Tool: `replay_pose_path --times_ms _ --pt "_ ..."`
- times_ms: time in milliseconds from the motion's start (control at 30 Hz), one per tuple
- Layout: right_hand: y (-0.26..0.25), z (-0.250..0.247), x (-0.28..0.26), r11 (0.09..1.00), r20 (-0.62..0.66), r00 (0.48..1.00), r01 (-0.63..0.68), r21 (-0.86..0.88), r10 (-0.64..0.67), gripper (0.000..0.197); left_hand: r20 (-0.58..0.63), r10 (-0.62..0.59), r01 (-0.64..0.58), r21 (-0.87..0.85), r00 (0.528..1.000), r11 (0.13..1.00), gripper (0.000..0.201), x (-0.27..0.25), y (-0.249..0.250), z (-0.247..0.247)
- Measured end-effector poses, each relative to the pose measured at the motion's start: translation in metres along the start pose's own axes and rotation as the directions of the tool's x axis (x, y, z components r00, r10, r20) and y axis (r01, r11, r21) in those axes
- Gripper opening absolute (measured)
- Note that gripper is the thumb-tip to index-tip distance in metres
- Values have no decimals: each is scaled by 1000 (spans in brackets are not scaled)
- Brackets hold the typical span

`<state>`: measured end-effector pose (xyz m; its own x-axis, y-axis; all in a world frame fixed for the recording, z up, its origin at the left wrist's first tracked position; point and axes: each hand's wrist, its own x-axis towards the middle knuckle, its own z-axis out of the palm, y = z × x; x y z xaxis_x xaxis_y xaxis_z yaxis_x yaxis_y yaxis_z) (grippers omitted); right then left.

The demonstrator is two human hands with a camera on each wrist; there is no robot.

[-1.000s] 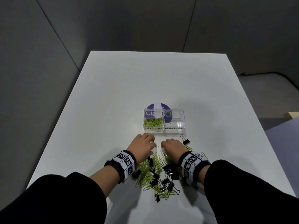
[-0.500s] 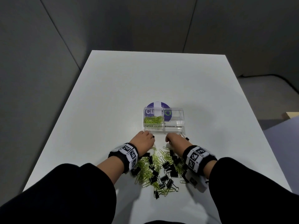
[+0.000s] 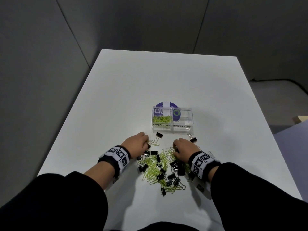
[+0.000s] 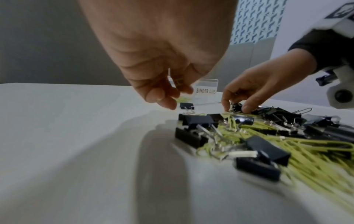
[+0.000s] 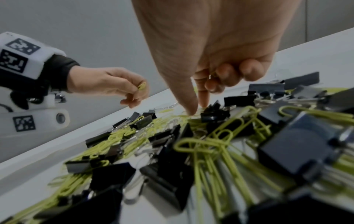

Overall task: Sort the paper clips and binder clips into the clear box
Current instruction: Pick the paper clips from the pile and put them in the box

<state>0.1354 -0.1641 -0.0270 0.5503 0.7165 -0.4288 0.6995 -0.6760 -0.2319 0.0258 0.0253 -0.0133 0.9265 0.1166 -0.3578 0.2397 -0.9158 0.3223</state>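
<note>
A clear two-part box [image 3: 183, 129] stands mid-table; its left part, marked PAPER CLIPS, holds green paper clips [image 3: 162, 119], and the BINDER CLIPS part looks empty. A mixed pile [image 3: 160, 165] of green paper clips and black binder clips lies near me. My left hand [image 3: 144, 141] hovers at the pile's far left corner, fingers curled round a green paper clip [image 5: 142, 86]. At the pile's far edge, my right hand [image 3: 176, 147] pinches a black binder clip [image 5: 213, 112] between thumb and forefinger, low on the table.
Two stray binder clips lie just in front of the box, one [image 3: 158, 135] at the left and one [image 3: 193, 139] at the right. A purple round disc [image 3: 164, 105] lies under the box. The white table [image 3: 150, 77] ends close to my right forearm.
My left hand has drawn a little left, uncovering a binder clip in front of the box. The right hand stays at the pile's far edge.
</note>
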Motion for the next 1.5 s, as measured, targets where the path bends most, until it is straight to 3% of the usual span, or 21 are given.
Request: replay_pose_path --times_ms 133,300,433,633,700,800,933,1033,1500 --pt "4 -1 0 1000 -46 999 -24 1 24 30 16 -99 100 -89 995 991 15 -18 -15 8" --pt "11 -1 1 998 16 998 -54 -34 55 31 15 -153 154 -123 988 980 34 -29 -24 21" --pt "15 -7 3 999 -19 999 -43 -5 42 29 -26 -131 129 -61 991 990 33 -28 -25 20" --pt "20 -24 7 993 -45 992 -114 35 116 35 -14 -102 99 -126 995 987 27 -25 -23 15" --pt "8 -22 3 997 -42 998 -47 58 50 35 -17 -123 119 -133 992 984 25 -23 -20 15" --pt "-18 -12 -4 988 30 988 149 36 -150 38 -10 -133 131 -106 991 986 22 -21 -15 15" --pt "-48 5 -5 958 107 957 276 -72 -268 45 77 -179 183 -51 981 982 42 -20 -14 18" --pt "-52 11 -3 969 95 970 232 -87 -223 41 98 -189 190 -1 977 982 46 -20 -9 27" --pt "-8 -8 -15 991 146 980 133 10 -134 36 101 -93 106 -134 991 985 36 -2 22 33"
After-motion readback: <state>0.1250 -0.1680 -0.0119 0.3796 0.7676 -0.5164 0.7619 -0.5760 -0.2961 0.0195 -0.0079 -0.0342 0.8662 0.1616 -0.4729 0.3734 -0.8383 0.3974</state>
